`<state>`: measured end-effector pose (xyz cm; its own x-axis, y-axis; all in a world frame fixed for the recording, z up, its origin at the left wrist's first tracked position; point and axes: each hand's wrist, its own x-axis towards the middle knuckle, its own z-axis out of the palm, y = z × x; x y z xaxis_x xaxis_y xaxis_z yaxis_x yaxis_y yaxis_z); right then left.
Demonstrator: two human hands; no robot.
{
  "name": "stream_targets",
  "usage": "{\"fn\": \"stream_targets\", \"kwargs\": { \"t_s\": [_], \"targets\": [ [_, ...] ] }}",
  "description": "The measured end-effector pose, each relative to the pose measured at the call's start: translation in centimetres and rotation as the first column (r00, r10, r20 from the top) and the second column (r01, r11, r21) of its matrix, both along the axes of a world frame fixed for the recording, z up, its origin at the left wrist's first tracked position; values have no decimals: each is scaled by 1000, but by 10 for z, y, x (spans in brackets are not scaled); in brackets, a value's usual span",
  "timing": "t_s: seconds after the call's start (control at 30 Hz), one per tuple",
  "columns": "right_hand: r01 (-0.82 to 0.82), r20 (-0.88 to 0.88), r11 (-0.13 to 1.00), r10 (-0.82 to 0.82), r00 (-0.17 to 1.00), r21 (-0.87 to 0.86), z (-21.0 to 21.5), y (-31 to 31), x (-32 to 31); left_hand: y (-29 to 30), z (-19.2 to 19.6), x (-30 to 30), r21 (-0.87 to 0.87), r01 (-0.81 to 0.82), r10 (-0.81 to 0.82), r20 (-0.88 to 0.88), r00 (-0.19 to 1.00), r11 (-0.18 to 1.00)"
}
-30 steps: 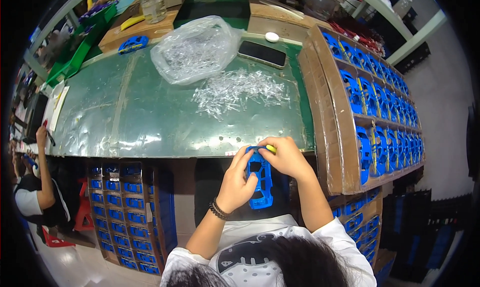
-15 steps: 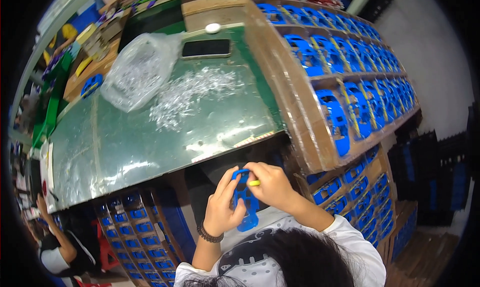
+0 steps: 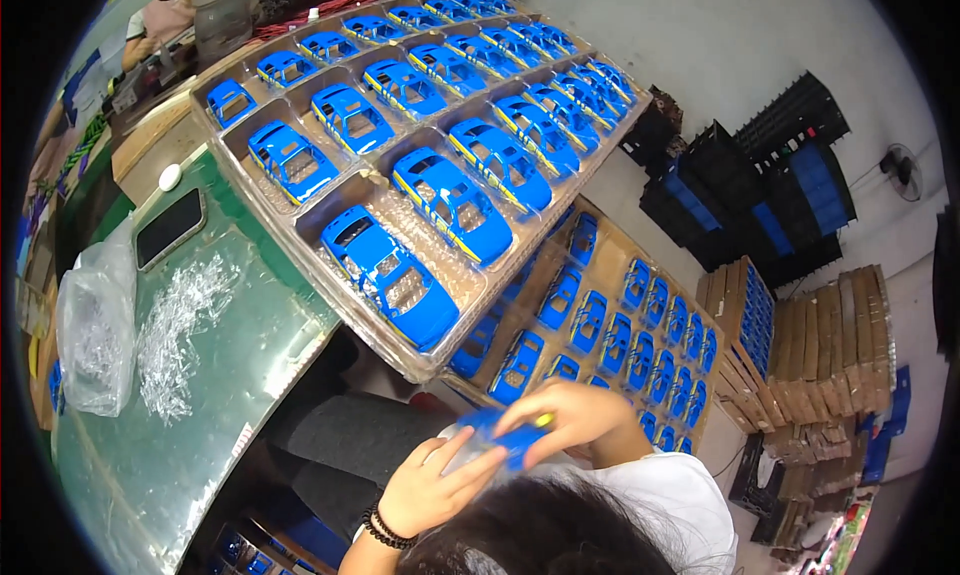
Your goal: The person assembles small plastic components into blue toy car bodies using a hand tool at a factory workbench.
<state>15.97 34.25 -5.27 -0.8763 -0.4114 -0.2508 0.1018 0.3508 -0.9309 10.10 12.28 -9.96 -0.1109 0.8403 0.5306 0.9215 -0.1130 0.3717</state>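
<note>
A blue toy car body, smeared by motion, is between my two hands in front of my chest. My left hand, wearing a dark bead bracelet, grips its near left side with the fingers bent around it. From the right, my right hand holds the upper end of the body. A small yellow piece shows at the right fingers; whether they hold it or wear it I cannot tell. Just beyond my hands stands a clear plastic tray with many similar blue car bodies lying in its compartments.
More car bodies fill a second tray lower on the right. On the green table lie small clear plastic parts, a plastic bag and a phone. Black crates and stacked cardboard trays stand farther right.
My view has swung to the right, so the trays now fill the middle and the table has shifted left. The car body has gone from nearly upright to tilted, still in both hands.
</note>
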Motion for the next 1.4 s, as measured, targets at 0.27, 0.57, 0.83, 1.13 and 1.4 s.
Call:
{"fn": "stream_targets", "kwargs": {
  "t_s": [0.27,0.57,0.83,1.13,1.4],
  "targets": [
    [899,-500,225,-767,401,376,-90,177,25,-2,-16,4,-17,-274,273,173,946,961],
    [863,-793,-323,-594,135,389,-176,227,28,-28,-29,-3,-13,-637,617,262,742,771],
    [808,-530,191,-668,523,557,-143,101,58,-72,-37,-15,-25,-811,786,264,559,585],
    [640,-482,87,-583,654,764,-128,113,43,-87,-34,-14,61,-847,772,380,509,528],
    [660,-502,251,-478,721,708,-59,73,25,-87,-44,-1,146,-805,644,527,555,574]
  ]
}}
